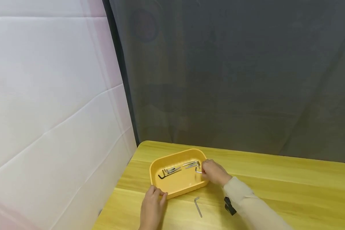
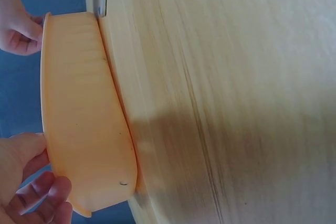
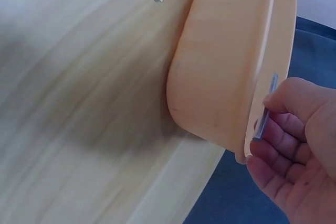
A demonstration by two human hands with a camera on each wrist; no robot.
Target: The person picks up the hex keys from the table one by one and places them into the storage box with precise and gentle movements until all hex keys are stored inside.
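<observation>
A yellow plastic tray (image 1: pixel 176 185) sits on the wooden table and holds several silver hex keys (image 1: pixel 171 171). My left hand (image 1: pixel 158 193) grips the tray's near left corner, thumb on the rim; the left wrist view shows that hand (image 2: pixel 32 174) against the tray's outer wall (image 2: pixel 84 114). My right hand (image 1: pixel 204 171) pinches a small hex key (image 1: pixel 198 171) just inside the tray's right rim. In the right wrist view the held key (image 3: pixel 265 109) stands between fingers (image 3: pixel 278 145) and thumb beside the tray's wall (image 3: pixel 226 61). Another hex key (image 1: pixel 197 207) lies loose on the table in front of the tray.
The table (image 1: pixel 276 191) is yellow wood and stretches to the right of the tray. A white panel (image 1: pixel 46 111) stands at the left and a dark curtain (image 1: pixel 233 80) hangs behind. A black strap piece (image 1: pixel 229 205) shows under my right sleeve.
</observation>
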